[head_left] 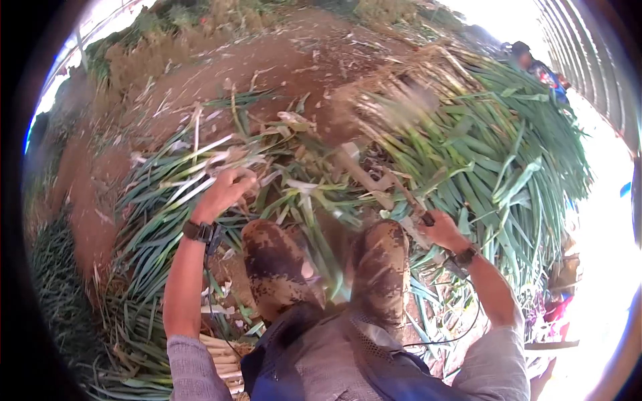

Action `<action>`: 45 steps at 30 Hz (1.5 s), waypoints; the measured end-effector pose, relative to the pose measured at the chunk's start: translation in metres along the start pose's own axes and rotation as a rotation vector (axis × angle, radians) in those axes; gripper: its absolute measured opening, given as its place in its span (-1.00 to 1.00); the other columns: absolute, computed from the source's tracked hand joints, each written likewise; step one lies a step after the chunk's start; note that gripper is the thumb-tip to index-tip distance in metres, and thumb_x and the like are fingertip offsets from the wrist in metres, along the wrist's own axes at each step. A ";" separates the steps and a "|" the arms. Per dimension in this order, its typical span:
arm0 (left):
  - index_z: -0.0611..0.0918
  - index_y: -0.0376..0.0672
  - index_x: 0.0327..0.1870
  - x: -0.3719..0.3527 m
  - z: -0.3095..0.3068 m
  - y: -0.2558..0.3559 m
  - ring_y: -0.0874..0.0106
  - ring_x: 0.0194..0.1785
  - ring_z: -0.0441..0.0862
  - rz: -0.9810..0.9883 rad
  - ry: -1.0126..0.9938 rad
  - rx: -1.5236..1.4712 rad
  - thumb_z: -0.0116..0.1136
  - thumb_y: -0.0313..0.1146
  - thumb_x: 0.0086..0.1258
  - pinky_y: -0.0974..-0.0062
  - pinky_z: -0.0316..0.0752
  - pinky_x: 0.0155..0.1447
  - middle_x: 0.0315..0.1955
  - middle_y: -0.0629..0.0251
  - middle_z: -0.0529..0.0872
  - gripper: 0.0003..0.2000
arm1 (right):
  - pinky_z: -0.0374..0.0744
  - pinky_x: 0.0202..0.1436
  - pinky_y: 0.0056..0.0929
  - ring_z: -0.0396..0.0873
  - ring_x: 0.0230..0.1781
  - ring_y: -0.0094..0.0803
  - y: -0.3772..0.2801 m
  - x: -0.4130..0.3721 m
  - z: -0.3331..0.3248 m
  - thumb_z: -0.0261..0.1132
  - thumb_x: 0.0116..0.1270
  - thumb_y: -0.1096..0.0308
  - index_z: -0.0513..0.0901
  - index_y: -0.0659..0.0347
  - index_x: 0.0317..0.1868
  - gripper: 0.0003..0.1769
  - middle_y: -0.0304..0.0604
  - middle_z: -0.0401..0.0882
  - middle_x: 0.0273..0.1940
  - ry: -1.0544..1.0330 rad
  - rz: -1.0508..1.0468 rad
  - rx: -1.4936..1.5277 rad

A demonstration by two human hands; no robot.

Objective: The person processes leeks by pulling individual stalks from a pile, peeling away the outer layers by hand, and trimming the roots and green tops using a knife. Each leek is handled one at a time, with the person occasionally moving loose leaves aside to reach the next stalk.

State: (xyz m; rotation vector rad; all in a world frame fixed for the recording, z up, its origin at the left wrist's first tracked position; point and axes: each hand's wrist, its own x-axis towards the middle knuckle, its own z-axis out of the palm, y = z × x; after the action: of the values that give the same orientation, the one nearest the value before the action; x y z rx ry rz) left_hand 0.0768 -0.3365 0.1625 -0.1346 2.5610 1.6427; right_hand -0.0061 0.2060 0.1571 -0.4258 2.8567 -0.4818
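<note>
My left hand hovers at the edge of a loose spread of green onions with white stalks. Its fingers are curled in, and what they hold, if anything, is hidden. My right hand is wrapped round the dark handle of a thin tool, perhaps a knife or sickle, pointing up and left. Beside that hand lies a large heap of green onions, leaves towards the right. Between my hands, loose leaves and trimmings cover the ground in front of my knees.
A wooden piece lies ahead of my right knee. More green onions lie by my left side. Brown soil with scraps stretches ahead. Another person is at the far right, behind the heap. A cable hangs from my right wrist.
</note>
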 end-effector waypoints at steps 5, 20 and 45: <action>0.62 -0.29 0.06 0.051 0.074 0.074 0.32 -0.09 0.76 0.086 -0.154 -0.481 0.16 -0.20 0.53 0.39 0.71 -0.09 -0.11 0.11 0.76 -0.69 | 0.49 -0.58 -0.46 0.51 -0.63 -0.52 0.030 -0.018 -0.013 0.43 0.26 0.26 0.65 0.33 -0.29 -0.74 -0.26 0.59 -0.52 -0.166 0.342 0.447; 0.64 -0.28 -0.07 0.263 0.319 0.057 0.03 -0.16 0.69 0.326 0.136 -0.251 0.19 -0.30 0.41 0.25 0.56 -0.06 -0.26 0.03 0.75 -0.76 | 0.47 -0.50 -0.51 0.53 -0.55 -0.59 0.071 -0.061 -0.032 0.40 0.32 0.15 0.67 0.32 -0.30 -0.67 -0.31 0.61 -0.49 -0.204 0.406 0.741; 0.54 -0.35 0.26 0.367 0.329 0.241 0.07 0.32 0.43 0.660 -0.088 0.709 -0.07 0.20 0.45 0.12 0.17 0.39 0.18 -0.06 0.62 -0.30 | 0.43 -0.36 -0.54 0.47 -0.47 -0.64 0.042 -0.074 -0.178 0.37 0.34 0.32 0.63 0.28 -0.21 -0.81 -0.35 0.54 -0.47 -0.099 0.434 0.747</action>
State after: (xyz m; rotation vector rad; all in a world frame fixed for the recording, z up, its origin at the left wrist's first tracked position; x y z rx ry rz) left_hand -0.3064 0.0548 0.1964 0.8812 3.1025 0.6855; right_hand 0.0078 0.3186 0.3184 0.2847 2.3272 -1.2934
